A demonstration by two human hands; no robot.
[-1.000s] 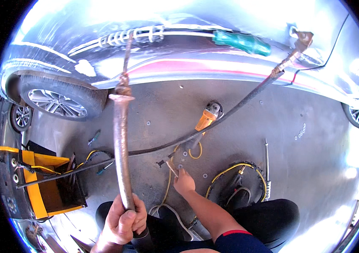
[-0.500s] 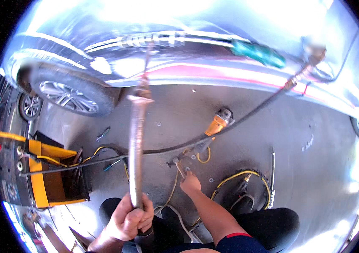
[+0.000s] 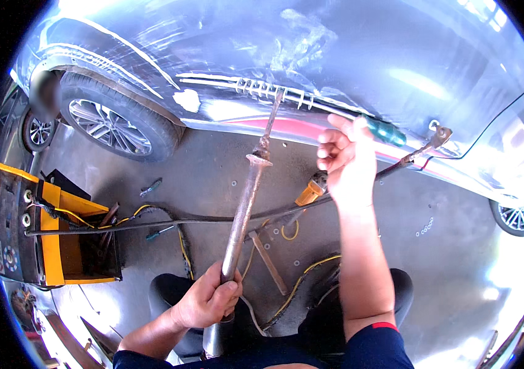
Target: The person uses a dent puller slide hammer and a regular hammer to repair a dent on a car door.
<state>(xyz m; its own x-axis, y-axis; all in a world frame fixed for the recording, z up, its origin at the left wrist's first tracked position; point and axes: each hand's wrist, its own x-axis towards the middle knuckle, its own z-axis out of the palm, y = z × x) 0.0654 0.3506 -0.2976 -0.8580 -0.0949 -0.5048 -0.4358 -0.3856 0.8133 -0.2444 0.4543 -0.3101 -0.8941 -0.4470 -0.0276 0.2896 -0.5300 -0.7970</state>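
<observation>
My left hand (image 3: 212, 298) is wrapped round the shaft of a slide hammer (image 3: 245, 203), a long metal puller rod that slants up toward the car. Its thin hooked tip meets a row of pull rings (image 3: 262, 89) on the dented lower door panel (image 3: 311, 49). A thin rod runs through these rings and ends in a green screwdriver handle (image 3: 386, 131). Raised beside that handle, my right hand (image 3: 349, 157) has its fingers apart and loosely bent, holding nothing visible. Whether it touches the handle is unclear. On the floor between my knees lies a hammer (image 3: 268, 261) with a wooden handle.
A black cable with a clamp (image 3: 439, 136) on the car body crosses from a black-and-yellow machine (image 3: 56, 234) at left. A yellow angle grinder (image 3: 310, 193), yellow hose (image 3: 302, 286), screwdrivers (image 3: 151, 187) and small washers (image 3: 425, 227) lie on the floor. A car wheel (image 3: 114, 120) stands at left.
My right hand has left the hammer on the floor and risen to the green handle. The slide hammer has shifted right, its tip now at the rings. My view has shifted too.
</observation>
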